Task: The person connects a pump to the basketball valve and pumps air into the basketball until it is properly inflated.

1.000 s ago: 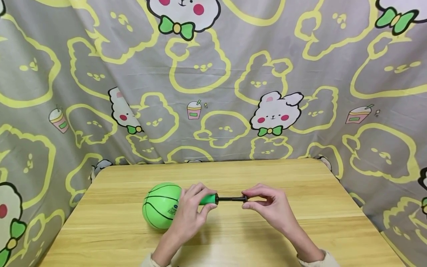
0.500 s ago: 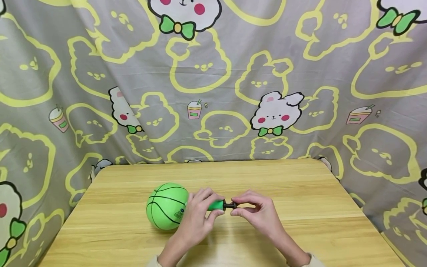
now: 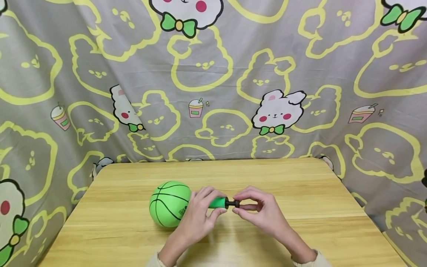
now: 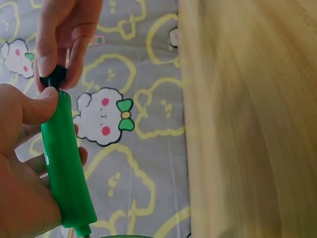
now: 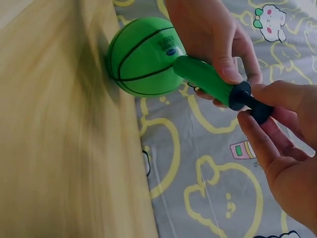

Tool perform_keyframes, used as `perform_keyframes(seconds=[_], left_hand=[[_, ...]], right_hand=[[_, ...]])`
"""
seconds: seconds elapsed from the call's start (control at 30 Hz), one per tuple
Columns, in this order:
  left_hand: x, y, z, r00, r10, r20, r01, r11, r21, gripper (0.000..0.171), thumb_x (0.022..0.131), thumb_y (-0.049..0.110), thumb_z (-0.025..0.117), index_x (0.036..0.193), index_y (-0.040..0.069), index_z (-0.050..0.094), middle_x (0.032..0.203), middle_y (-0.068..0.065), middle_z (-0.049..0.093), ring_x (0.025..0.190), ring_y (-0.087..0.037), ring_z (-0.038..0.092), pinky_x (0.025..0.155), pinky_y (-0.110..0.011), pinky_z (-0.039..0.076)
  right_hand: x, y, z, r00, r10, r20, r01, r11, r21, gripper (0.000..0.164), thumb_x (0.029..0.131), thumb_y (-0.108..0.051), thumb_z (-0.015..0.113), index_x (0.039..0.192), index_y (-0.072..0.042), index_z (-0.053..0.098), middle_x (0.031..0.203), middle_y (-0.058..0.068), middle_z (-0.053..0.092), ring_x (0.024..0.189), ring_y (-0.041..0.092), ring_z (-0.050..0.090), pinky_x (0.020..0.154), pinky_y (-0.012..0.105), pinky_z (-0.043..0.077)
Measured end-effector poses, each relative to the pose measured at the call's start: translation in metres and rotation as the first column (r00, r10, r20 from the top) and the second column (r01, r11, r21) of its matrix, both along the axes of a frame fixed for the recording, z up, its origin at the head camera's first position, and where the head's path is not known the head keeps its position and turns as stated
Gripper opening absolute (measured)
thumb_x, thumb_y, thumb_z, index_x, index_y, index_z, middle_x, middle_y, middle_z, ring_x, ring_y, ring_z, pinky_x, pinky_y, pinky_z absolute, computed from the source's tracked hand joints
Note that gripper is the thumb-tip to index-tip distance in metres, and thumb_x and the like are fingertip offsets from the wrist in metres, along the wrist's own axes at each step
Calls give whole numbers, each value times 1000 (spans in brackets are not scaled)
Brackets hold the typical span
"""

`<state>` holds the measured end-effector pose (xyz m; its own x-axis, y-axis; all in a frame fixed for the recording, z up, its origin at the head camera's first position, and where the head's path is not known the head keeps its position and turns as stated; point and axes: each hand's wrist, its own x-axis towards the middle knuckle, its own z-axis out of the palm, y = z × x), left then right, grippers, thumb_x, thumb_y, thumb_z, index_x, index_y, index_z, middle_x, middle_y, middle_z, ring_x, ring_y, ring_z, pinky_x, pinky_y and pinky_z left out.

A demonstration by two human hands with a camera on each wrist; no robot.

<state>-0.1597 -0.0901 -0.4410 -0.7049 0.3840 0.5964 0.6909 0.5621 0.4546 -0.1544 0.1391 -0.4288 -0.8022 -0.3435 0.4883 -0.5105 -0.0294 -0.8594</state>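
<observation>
A green hand pump (image 4: 67, 158) with a black plunger handle (image 3: 236, 203) lies level between the two hands. My left hand (image 3: 200, 215) grips the pump's green barrel, thumb near its black collar (image 5: 239, 95). My right hand (image 3: 261, 211) pinches the black handle between thumb and fingers, with a short stretch of rod showing. At the barrel's other end, a green ball (image 3: 169, 204) with black basketball lines sits left of my left hand. In the left wrist view a thin metal piece shows at the pump's tip, toward the ball.
The wooden table (image 3: 287, 174) runs under both hands and the ball. Behind and at both sides hangs a grey curtain (image 3: 220, 85) printed with yellow outlines and white rabbits, meeting the table's back edge.
The plunger rod has gone from well drawn out to mostly inside the barrel, as my right hand moved left. The ball and my left hand have shifted slightly right.
</observation>
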Motion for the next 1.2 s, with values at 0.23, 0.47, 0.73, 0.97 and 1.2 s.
perform_keyframes(seconds=[0.23,0.47,0.73,0.97,1.2], left_hand=[[-3,-9,5,999,12,44,-12,1000,4,25,89,29,79,112,23,69,110,12,64,102,-7,61,86,-36,37],[-6,-18,7,999,37,29,-38,999,16,25,88,29,79,111,23,70,108,12,65,102,-7,62,85,-36,37],[-8,-21,9,999,41,17,-42,999,26,26,89,28,79,112,22,69,107,12,65,100,-7,62,83,-36,36],[-10,-23,8,999,34,22,-35,998,46,27,87,25,81,112,22,69,107,13,65,99,-6,61,82,-36,35],[-9,-20,9,1000,11,24,-13,996,84,27,87,22,81,112,21,71,106,14,66,102,-7,61,81,-36,34]], right_hand=[[0,13,11,1000,-11,-9,12,1000,11,29,83,10,79,108,-2,72,109,19,66,100,28,70,78,42,59],[-2,30,21,1000,-22,5,22,997,70,30,83,7,80,108,-5,71,110,19,65,101,24,68,79,42,59],[-2,50,32,999,4,32,-7,996,90,30,83,8,80,109,-5,70,110,19,65,105,25,66,80,44,59],[-3,56,35,999,28,47,-32,996,82,32,80,9,82,109,-2,70,110,15,65,102,22,67,79,45,59],[-4,56,34,1000,17,13,-17,999,40,31,79,13,80,107,6,70,108,25,64,102,23,68,78,45,59]])
